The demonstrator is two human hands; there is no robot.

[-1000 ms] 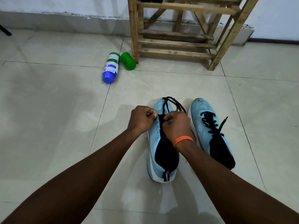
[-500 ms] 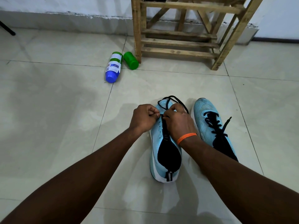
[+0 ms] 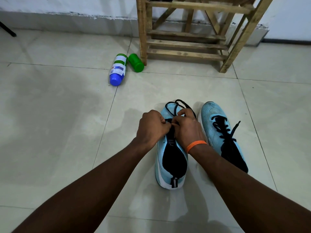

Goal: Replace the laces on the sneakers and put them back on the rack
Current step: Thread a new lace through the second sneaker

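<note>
Two light blue sneakers with black tongues stand on the tiled floor, toes pointing away from me. Over the left sneaker [image 3: 170,167] my left hand [image 3: 152,127] and my right hand [image 3: 187,127] meet, each pinching the black lace [image 3: 178,106] at the eyelets. Loose loops of that lace lie over the toe. The right sneaker [image 3: 217,125] stands beside it, laced in black, with one lace end sticking out to the right. The wooden shoe rack [image 3: 186,37] stands against the wall beyond them.
A blue and white bottle [image 3: 117,69] lies on the floor by the rack's left leg, with a green cap or container [image 3: 136,63] beside it. A dark leg of something [image 3: 8,30] shows at the far left.
Both hands have drawn closer together over the left sneaker's eyelets and shifted slightly toward the toe. The view has drifted a little to the left.
</note>
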